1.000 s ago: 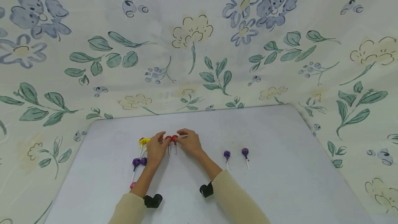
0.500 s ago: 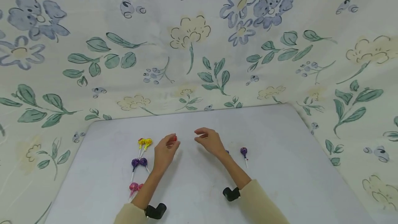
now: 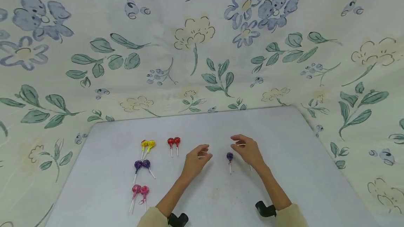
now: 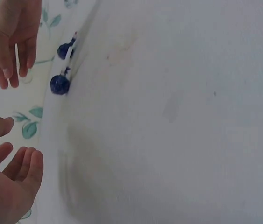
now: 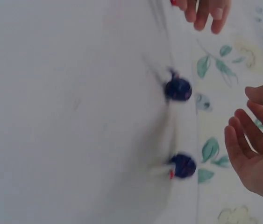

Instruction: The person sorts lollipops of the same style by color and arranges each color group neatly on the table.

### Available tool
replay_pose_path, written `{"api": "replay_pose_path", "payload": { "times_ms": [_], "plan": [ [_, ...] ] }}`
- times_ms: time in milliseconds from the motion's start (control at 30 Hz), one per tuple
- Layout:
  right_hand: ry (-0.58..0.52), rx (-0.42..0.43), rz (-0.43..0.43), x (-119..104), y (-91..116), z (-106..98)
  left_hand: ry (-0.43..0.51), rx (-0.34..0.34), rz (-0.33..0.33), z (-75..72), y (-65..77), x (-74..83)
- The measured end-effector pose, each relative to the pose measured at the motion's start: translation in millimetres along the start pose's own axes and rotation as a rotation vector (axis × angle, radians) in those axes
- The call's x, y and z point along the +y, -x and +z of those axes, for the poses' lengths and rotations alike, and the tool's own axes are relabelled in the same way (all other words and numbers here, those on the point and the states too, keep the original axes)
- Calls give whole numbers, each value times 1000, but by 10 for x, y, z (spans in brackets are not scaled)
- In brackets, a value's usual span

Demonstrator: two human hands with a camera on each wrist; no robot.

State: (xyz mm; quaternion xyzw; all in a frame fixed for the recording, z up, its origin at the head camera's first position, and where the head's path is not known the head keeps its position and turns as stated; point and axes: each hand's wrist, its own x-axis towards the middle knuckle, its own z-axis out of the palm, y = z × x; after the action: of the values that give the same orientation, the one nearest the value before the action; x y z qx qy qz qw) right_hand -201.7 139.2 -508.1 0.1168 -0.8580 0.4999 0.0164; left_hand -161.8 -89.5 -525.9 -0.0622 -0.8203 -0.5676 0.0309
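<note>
My left hand (image 3: 196,162), fingers loosely bent, hovers over the white table left of a purple lollipop (image 3: 229,156). My right hand (image 3: 249,151) is just right of that lollipop, its fingers parted and holding nothing. A second purple lollipop (image 5: 183,165) shows in the right wrist view; in the head view my right hand hides its head and only a bit of stick shows. Both purple lollipops lie between my hands and the table's far edge in the wrist views. Two red lollipops (image 3: 177,140) lie side by side, beyond my left hand.
At the left of the table (image 3: 202,202) lie more pairs: yellow lollipops (image 3: 151,144) at the back, purple lollipops (image 3: 146,164) in the middle, pink lollipops (image 3: 144,190) nearest me. A floral cloth (image 3: 195,90) rises behind the far edge.
Both hands have let go of the red lollipops, which now lie paired on the table. Both have moved right, the right hand to the purple lollipops and the left following.
</note>
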Motion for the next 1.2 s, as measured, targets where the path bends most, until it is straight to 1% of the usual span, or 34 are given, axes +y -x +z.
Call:
{"api": "replay_pose_path", "payload": {
  "times_ms": [67, 133, 200, 267, 300, 400, 467, 567, 667, 867, 1033, 1100, 1200],
  "plan": [
    [17, 14, 37, 90, 87, -109, 4, -22, 18, 100, -4, -6],
    [38, 27, 78, 180, 162, -189, 8, -41, 17, 184, -9, -4],
    [52, 31, 114, 263, 218, -245, 4, -53, 20, 259, -12, 3],
    [62, 30, 132, 328, 258, -282, -2, -61, 13, 328, -21, 9],
    [66, 27, 140, 355, 272, -294, -5, -62, 3, 359, -28, 15],
    [56, 12, 160, 414, 303, -307, -40, -58, 7, 452, -52, 23],
    [57, 2, 177, 454, 313, -299, -68, -57, -4, 511, -72, 25],
    [75, -9, 186, 511, 321, -274, -104, -58, -6, 592, -97, 25],
    [91, -3, 178, 560, 320, -247, -123, -61, 4, 661, -122, 21],
    [83, 9, 156, 627, 294, -225, -176, -55, 25, 752, -141, 26],
    [84, 13, 160, 630, 293, -231, -229, -61, 28, 778, -136, 65],
    [87, 15, 159, 637, 294, -233, -231, -67, 18, 770, -129, 78],
    [79, 16, 158, 657, 289, -232, -195, -72, 8, 724, -112, 78]
  ]
}}
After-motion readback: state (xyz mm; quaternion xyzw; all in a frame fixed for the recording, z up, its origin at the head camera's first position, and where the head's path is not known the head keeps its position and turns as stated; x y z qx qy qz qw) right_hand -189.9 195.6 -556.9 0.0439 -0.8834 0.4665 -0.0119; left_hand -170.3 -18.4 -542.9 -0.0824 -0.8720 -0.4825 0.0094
